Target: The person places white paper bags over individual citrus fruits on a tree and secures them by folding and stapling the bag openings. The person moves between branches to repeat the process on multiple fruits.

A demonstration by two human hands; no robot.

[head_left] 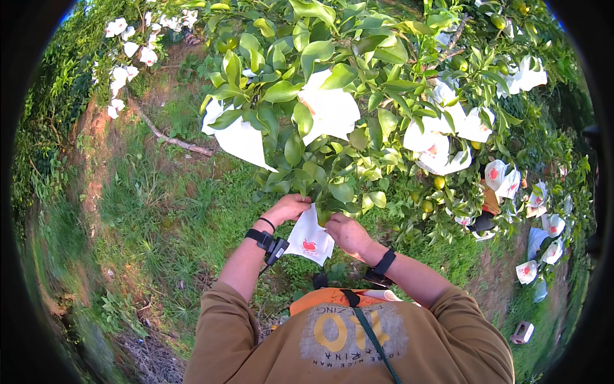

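A white paper fruit bag (310, 238) with a red print hangs between my hands, under the low leaves of a citrus tree (345, 153). My left hand (289, 208) pinches its upper left corner. At the opposite upper edge, the fingers of my right hand (348, 234) are closed on the bag. Leaves cover part of its mouth, and I cannot tell whether a fruit is inside. Just above hang other white bags (329, 115) among the leaves. An orange pouch (332, 297) sits at my waist, with white paper sticking out of it.
Bagged fruit (441, 137) and bare yellow-green fruit (439, 182) hang on the right. More bags (552, 224) cluster at the far right. Grass (166, 224) covers the ground, with a fallen branch (169, 137) at the left. A pinkish block (522, 333) lies at the lower right.
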